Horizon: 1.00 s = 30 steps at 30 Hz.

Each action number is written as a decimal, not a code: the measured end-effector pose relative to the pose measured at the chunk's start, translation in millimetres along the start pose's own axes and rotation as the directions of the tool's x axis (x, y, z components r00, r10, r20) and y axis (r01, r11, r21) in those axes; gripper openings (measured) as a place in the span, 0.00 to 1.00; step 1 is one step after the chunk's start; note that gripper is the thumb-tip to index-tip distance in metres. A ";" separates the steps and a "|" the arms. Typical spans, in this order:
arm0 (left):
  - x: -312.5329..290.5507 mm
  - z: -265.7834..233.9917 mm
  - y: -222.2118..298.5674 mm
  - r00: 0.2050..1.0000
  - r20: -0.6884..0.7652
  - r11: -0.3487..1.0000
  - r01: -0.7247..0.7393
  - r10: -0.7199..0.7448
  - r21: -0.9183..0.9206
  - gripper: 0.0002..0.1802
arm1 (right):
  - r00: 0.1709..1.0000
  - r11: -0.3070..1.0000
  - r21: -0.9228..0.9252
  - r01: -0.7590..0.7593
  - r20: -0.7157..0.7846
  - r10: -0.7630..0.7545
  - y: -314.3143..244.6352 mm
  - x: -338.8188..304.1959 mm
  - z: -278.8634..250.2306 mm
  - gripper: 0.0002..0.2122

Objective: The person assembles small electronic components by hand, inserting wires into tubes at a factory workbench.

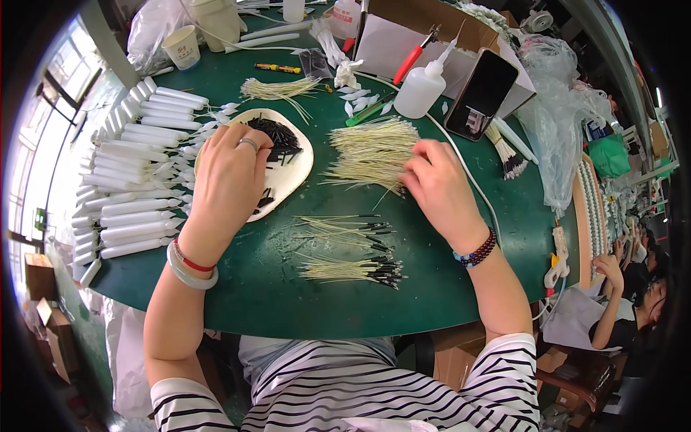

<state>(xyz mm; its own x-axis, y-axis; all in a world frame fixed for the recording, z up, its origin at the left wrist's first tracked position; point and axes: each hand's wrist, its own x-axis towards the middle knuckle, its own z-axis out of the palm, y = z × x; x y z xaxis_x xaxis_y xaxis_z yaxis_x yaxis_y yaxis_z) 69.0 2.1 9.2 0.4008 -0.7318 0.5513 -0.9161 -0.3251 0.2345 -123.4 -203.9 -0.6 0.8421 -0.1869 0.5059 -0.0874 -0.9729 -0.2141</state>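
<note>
My left hand (pixel 229 180) lies palm down on a cream plate (pixel 296 167), its fingertips among the small black tubes (pixel 277 137) piled there. My right hand (pixel 439 186) reaches into a loose pile of thin pale sticks (pixel 371 151) on the green table (pixel 259 288), fingers curled over the pile's right edge. Whether either hand pinches a piece is hidden. Nearer to me lie two bundles of sticks with black tips (pixel 349 234) (pixel 353 270).
Rows of white tubes (pixel 133 180) fill the table's left side. At the back stand a white squeeze bottle (pixel 421 88), a propped phone (pixel 481 93), red-handled pliers (pixel 412 59), a paper cup (pixel 183 47) and another stick bundle (pixel 279 89). People work at the right (pixel 633 295).
</note>
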 end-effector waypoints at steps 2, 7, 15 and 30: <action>0.5 -0.7 3.1 0.998 -0.049 0.999 -0.029 0.028 -0.014 0.05 | 0.996 0.986 -0.159 0.044 0.083 -0.031 10.6 -3.1 2.5 0.05; -1.6 2.0 17.0 0.987 -0.089 0.955 -0.151 0.133 -0.256 0.05 | 0.972 0.944 -0.273 0.187 -0.088 -0.218 5.1 0.9 -2.1 0.05; -5.7 19.5 45.0 0.939 0.007 0.868 -0.316 0.344 -0.382 0.08 | 0.940 0.952 0.039 0.302 -0.177 -0.291 -19.9 5.6 5.1 0.10; -15.9 1.7 51.3 0.972 0.231 0.714 0.136 0.038 -0.687 0.07 | 0.994 0.914 0.393 0.102 -0.066 -0.083 -41.4 3.2 -6.2 0.06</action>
<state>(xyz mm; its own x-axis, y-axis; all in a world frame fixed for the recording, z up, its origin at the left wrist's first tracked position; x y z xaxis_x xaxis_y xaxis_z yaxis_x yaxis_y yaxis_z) 15.6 -4.0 11.1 0.3565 -0.8623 0.3596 -0.6047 0.0805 0.7924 -120.5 -165.0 15.1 0.8092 -0.1145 0.5762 0.2152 -0.8549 -0.4721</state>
